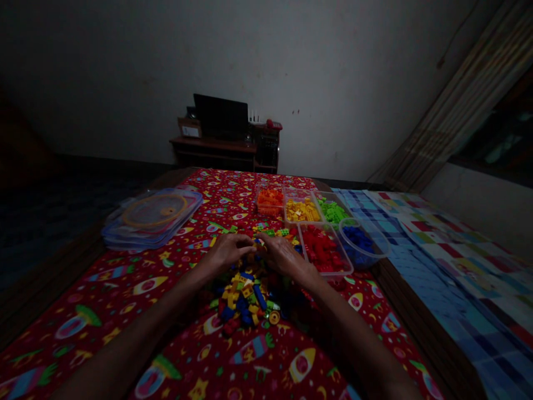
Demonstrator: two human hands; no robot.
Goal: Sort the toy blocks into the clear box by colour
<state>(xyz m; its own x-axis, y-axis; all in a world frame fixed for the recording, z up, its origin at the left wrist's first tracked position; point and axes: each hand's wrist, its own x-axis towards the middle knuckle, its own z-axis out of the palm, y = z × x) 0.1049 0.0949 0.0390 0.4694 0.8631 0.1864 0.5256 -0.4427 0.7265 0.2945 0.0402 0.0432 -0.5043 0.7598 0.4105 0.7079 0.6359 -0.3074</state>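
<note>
A heap of mixed coloured building bricks [247, 294] lies on a red rocket-print cloth [125, 289]. My left hand [228, 251] and my right hand [283, 254] rest on the far edge of the heap, fingertips meeting. Both sets of fingers are curled and pinched together over small bricks; what they hold is too dark to name. Beyond the hands stand clear tubs sorted by colour: orange [270, 201], yellow [301, 210], green [333, 211], red [323, 251], and a round tub of blue bricks [361, 241].
A stack of clear lids [152, 218] lies at the left on the cloth. A chequered cloth [437, 261] covers the surface to the right. A wooden desk with a dark screen [220, 118] stands against the far wall. A curtain [462, 105] hangs at right.
</note>
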